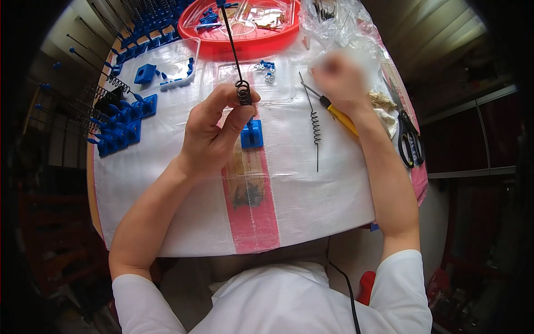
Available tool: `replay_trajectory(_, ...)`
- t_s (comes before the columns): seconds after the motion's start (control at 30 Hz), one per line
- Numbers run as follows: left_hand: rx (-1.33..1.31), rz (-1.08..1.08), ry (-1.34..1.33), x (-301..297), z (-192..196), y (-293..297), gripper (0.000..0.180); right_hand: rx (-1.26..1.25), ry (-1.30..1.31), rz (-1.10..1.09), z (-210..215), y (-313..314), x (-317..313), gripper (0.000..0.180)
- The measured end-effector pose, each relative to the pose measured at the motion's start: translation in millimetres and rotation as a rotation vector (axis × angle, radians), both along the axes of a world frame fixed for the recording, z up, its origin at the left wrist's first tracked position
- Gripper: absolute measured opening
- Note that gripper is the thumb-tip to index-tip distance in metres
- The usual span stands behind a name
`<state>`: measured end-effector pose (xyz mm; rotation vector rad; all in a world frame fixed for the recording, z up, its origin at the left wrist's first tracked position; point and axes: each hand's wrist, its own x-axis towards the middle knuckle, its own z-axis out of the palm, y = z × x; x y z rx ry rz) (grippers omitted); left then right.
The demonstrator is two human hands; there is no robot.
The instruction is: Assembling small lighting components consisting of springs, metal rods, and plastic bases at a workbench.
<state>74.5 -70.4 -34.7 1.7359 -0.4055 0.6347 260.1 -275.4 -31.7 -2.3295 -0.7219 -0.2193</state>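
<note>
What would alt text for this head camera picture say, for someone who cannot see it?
Seen from above, the left hand pinches a black coiled spring wire upright, while the blurred right hand holds a yellow-handled screwdriver. On the white cloth-covered table lie a blue plastic block, another spring wire, scissors and a red tray.

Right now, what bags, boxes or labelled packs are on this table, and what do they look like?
Clear plastic bag: far right corner, crumpled, see-through.
Clear plastic box: far left, shallow, rectangular, holding blue parts.
Red tray: far edge, round, with clear packets inside.
No labels, signs or screens that I can make out.
</note>
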Motion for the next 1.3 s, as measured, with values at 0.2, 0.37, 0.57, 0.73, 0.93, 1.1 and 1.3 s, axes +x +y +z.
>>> replay_trajectory(0.2, -0.019, 0.002, 0.033, -1.5, -1.7, -0.8, 0.009, -0.007, -0.013, -0.005, -0.6, -0.7, 0.4, 0.028)
replay_trajectory(0.37, -0.014, 0.008, 0.029, -2.8, -1.2, -1.2, 0.011, -0.023, -0.008, -0.014, 1.6, -0.3, -1.2, 0.029)
replay_trajectory(0.57, -0.023, 0.025, 0.044, -4.2, -0.9, -0.7, 0.01, -0.01, -0.005, -0.01, 1.2, -0.6, -1.3, 0.028)
replay_trajectory(0.73, 0.035, 0.06, 0.056, -4.7, 2.8, -1.1, 0.011, -0.012, -0.013, -0.007, -0.8, -1.3, 1.0, 0.029)
replay_trajectory(0.93, 0.031, 0.067, 0.057, -4.9, 1.7, -1.9, 0.012, -0.019, -0.01, -0.016, -0.2, -0.4, -0.4, 0.029)
replay_trajectory(1.1, 0.041, 0.084, 0.05, -5.3, 2.3, -3.4, 0.012, -0.022, -0.006, -0.01, 1.9, -0.9, -2.0, 0.029)
replay_trajectory(1.3, 0.048, 0.093, 0.05, -6.1, 3.4, -3.3, 0.011, -0.01, -0.009, -0.011, 0.2, -1.4, -1.4, 0.03)
